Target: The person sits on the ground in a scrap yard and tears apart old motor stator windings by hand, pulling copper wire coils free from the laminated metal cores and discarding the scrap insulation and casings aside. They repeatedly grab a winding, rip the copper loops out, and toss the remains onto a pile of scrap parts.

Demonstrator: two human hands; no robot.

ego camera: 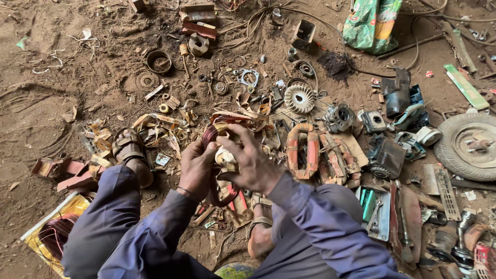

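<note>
Both my hands hold a loop of reddish copper winding wire (213, 135) in front of my knees. My left hand (197, 169) grips the coil's left side. My right hand (252, 160) closes over its top, fingers wrapped around a pale strip of tape or paper (226, 157) on the coil. The lower part of the loop (227, 199) hangs down between my wrists. I sit low on the dirt, blue sleeves and trousers showing, sandalled feet (129, 147) on either side.
Taped orange coils (303, 150) lie just right of my hands. Scattered around are a finned fan wheel (299, 98), metal rings (158, 62), motor parts (385, 157), a small tyre (467, 144), a green sack (371, 23) and a yellow tray with copper wire (54, 232).
</note>
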